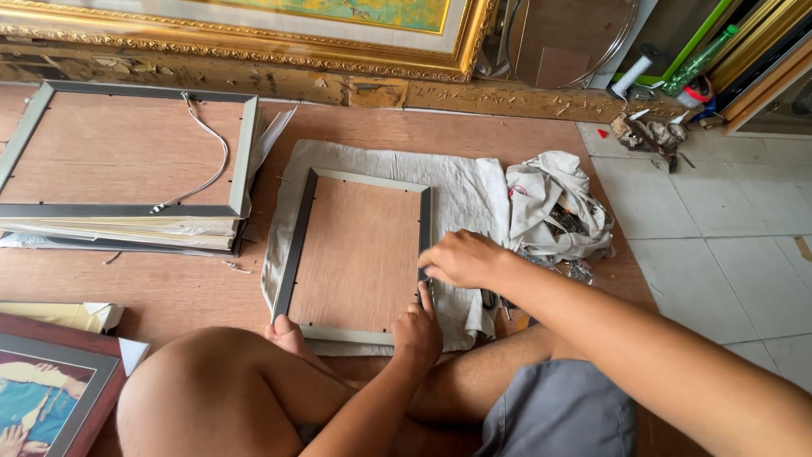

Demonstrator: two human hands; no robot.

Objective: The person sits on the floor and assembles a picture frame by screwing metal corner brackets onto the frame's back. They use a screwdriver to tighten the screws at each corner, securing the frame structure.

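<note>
Head view, looking down past bare knees at a small picture frame [356, 254] lying face down on a pale cloth [461, 190] spread over the brown floor [182, 288]. Grey frame with a brown backing board, set roughly square to the body, just ahead of the crossed legs. Right hand [461, 258] resting on the frame's right rail about halfway along, fingers curled in and pressed down against the rail edge; grip closed there, though whether on a small tool or just the rail cannot be told. Left hand [419, 330] just below it, at the frame's lower right corner, fingers bent and pushing on the rail, thumb side up; grip closed against the frame, nothing seen lifted. Both hands near each other, nearly touching. A toe or heel touching the frame's lower left corner. To the right of the cloth, a crumpled white rag [558, 207] heaped beside the frame, with small dark metal bits partly hidden under it. Up left, a larger grey frame [127, 152] face down on a stack of others, a hanging wire [211, 148] looped across its back. Lower left, the corner of a dark red framed picture [51, 389]. Along the top, a wide gilt frame [254, 38] leaning against the wall. To the right, pale floor tiles [702, 228] with scraps and long mouldings in the far corner.
</note>
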